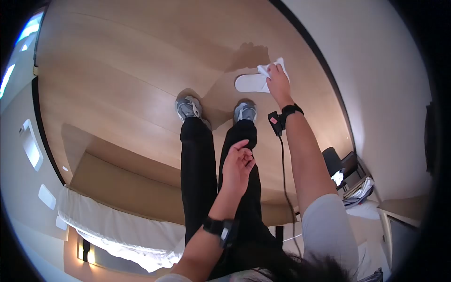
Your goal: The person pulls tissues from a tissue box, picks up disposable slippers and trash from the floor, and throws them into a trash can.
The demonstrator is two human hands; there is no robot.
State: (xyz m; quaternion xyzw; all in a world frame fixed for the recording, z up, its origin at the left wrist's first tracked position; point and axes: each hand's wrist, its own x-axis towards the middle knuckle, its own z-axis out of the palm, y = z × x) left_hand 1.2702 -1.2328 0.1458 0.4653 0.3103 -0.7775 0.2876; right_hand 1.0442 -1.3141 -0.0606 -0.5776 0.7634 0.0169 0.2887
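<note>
A white slipper (251, 83) lies on the wooden floor (127, 61), beyond the shoes. Over its right end my right hand (278, 82) is closed on a crumpled white cloth (280, 63), perhaps part of a slipper; the fingertips are partly hidden. My left hand (238, 167) is above the dark trousers, palm turned up and fingers loosely curled apart, holding nothing. Both wrists wear black bands; a small black box (276, 123) with a cable hangs by the right wrist.
Two grey shoes (189, 108) stand on the floor. A bed with white bedding (117, 223) is at the lower left. A white wall (357, 56) with dark skirting runs along the right, with a dark chair (350, 164) and piled items (361, 191) near it.
</note>
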